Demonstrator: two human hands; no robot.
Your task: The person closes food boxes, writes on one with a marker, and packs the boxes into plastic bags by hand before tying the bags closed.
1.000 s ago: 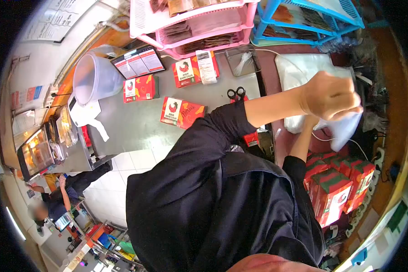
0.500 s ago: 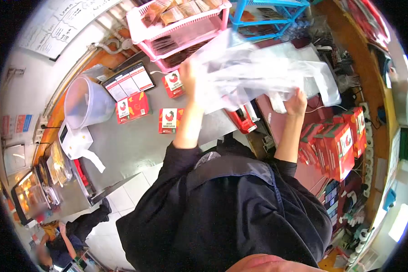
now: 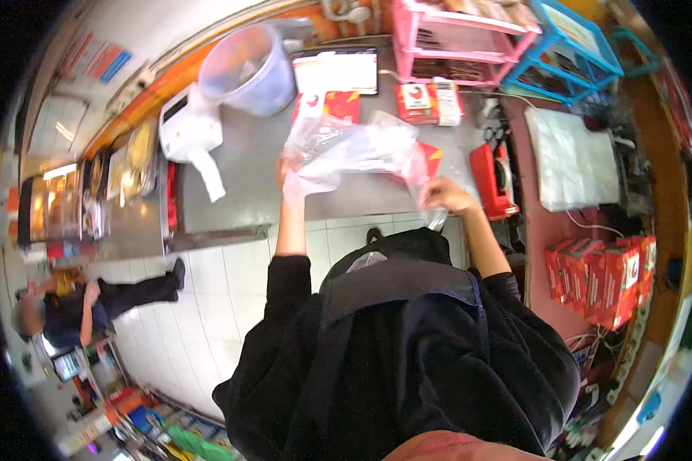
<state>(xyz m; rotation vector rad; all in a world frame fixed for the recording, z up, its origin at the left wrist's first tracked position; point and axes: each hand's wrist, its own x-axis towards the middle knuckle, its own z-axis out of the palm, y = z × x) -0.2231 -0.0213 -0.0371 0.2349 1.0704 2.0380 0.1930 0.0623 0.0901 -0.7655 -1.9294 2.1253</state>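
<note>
A translucent plastic bag (image 3: 354, 150) stretches between my two hands above the metal counter. My left hand (image 3: 286, 170) grips its left side, with the fingers partly hidden behind the plastic. At the right side my right hand (image 3: 447, 196) pinches the bag's edge, and a loose part of it hangs below the fingers. Behind the bag sits a red printed food box (image 3: 328, 104), its lower part covered by the plastic. Another red box (image 3: 432, 156) shows only partly beside the bag's right end. Farther back stands a third red box (image 3: 417, 104) with a white paper slip on it.
A red tape dispenser (image 3: 494, 183) sits right of my right hand. Stacked clear bags (image 3: 573, 157) and folded red boxes (image 3: 603, 280) lie farther right. A plastic bucket (image 3: 250, 73), tablet (image 3: 336, 71), receipt printer (image 3: 188, 131) and pink rack (image 3: 465, 42) line the back. A person (image 3: 77, 303) is at far left.
My view has turned left. The bag has moved from near the racks to over the counter in front of the red boxes, and the stacked bags are now uncovered.
</note>
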